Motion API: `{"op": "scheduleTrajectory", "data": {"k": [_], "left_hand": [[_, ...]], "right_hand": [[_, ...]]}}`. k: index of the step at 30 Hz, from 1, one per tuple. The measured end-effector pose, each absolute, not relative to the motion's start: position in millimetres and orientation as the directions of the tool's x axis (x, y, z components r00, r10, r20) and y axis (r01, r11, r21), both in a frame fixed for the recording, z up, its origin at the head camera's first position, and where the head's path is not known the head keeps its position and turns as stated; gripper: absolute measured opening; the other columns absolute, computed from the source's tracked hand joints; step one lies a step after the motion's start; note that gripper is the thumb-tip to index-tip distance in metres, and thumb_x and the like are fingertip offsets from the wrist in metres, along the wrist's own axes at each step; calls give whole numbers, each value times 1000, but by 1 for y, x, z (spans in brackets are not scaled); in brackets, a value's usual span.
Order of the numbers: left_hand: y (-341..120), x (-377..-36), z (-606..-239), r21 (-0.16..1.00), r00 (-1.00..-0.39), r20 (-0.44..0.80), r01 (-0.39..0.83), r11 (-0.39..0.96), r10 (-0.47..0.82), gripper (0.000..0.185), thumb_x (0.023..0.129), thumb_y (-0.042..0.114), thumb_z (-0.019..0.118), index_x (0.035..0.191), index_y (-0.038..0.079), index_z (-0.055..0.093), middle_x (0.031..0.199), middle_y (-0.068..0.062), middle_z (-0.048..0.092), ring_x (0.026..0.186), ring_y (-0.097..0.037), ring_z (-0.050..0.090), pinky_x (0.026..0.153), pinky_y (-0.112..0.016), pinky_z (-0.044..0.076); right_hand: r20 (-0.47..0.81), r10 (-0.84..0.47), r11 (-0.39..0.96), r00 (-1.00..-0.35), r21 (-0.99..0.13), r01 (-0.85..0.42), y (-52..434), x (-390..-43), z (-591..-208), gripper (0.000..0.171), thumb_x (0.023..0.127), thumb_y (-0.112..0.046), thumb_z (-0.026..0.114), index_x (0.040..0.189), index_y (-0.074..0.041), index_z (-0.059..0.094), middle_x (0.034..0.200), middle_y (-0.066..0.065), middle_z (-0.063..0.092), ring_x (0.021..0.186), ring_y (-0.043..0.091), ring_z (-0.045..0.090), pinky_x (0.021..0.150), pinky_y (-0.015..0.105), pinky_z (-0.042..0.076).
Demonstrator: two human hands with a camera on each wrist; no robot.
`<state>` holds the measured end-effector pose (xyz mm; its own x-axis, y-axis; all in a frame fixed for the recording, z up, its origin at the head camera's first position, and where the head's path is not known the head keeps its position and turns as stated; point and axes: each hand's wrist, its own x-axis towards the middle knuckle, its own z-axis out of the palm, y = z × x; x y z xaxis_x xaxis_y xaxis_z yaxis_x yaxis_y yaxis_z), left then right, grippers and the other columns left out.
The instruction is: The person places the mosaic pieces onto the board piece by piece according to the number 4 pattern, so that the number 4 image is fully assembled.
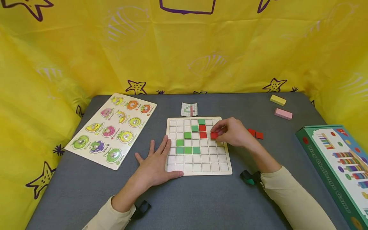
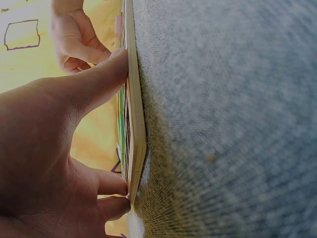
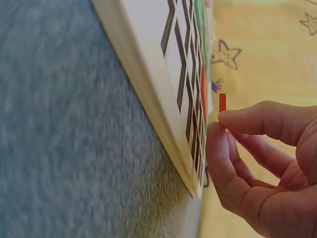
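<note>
Right wrist view: my right hand [image 1: 233, 131] pinches a thin red tile [image 3: 222, 101] by its edge, just above the grid board [image 1: 198, 166] and not touching it. The tile looks flat, level with the board. To set it well, I think I should match its sides to the lines of one square and let it down softly, so it doesn't bump the two red tiles [image 1: 203, 135] on the board. My fingers hide some squares, so I should peek around them.

My left hand [image 1: 153, 167] has straight, spread fingers and grips nothing; some touch the board's left side, and the thumb rests on the near edge. That should stop it sliding.

Loose red tiles [image 1: 259, 135] lie near my right wrist, so my arm could knock them. A little grid card [image 1: 189, 109] sits just past the board. A fruit board [image 1: 100, 158] is on the left; a yellow block [image 1: 277, 100], a pink block [image 1: 283, 114] and a green box [image 1: 325, 169] are on the right, out of the way.
</note>
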<state>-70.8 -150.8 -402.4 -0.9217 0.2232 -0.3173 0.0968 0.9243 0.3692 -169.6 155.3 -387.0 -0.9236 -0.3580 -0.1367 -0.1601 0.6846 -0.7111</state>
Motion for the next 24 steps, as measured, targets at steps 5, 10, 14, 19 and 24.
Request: {"op": "scheduleTrajectory", "data": {"k": [5, 10, 14, 19, 24], "left_hand": [[-151, -71, -403, 368, -921, -319, 96, 925, 223, 125, 77, 73, 78, 168, 14, 16, 177, -1, 3, 158, -52, 0, 97, -96, 0], [-151, -72, -403, 363, -921, -321, 97, 927, 222, 125, 77, 74, 78, 169, 15, 16, 177, -1, 3, 158, -52, 1, 97, -96, 0], [-151, -72, -403, 359, -921, -322, 96, 928, 220, 125, 77, 75, 77, 169, 15, 16, 177, -1, 3, 158, -52, 1, 97, -96, 0], [-150, -71, -403, 358, -921, -323, 93, 929, 217, 125, 77, 74, 77, 168, 15, 17, 177, -1, 4, 158, -52, 1, 97, -96, 0], [-150, -71, -403, 359, -921, -325, 91, 929, 215, 124, 77, 74, 78, 168, 15, 17, 177, 0, 3, 158, -52, 2, 97, -96, 0]], "right_hand": [[-160, -379, 670, -911, -727, -152, 147, -168, -386, 28, 78, 1, 78, 102, -11, 81, 97, 3, 78, 85, 18, 69, 76, 33, 56], [-178, -405, 669, -897, -726, -158, 139, -168, -388, 27, 76, 1, 79, 100, -12, 81, 95, 1, 77, 84, 17, 68, 77, 32, 56], [-191, -418, 668, -888, -727, -158, 132, -167, -388, 26, 76, 1, 78, 98, -12, 81, 91, 1, 77, 82, 16, 69, 76, 32, 57], [-187, -441, 671, -878, -719, -184, 125, -166, -389, 25, 77, 1, 77, 97, -12, 81, 88, 2, 75, 80, 15, 67, 75, 31, 56], [-201, -452, 680, -869, -708, -190, 121, -166, -389, 24, 77, 1, 77, 97, -11, 81, 88, 3, 74, 81, 16, 65, 75, 31, 55]]}}
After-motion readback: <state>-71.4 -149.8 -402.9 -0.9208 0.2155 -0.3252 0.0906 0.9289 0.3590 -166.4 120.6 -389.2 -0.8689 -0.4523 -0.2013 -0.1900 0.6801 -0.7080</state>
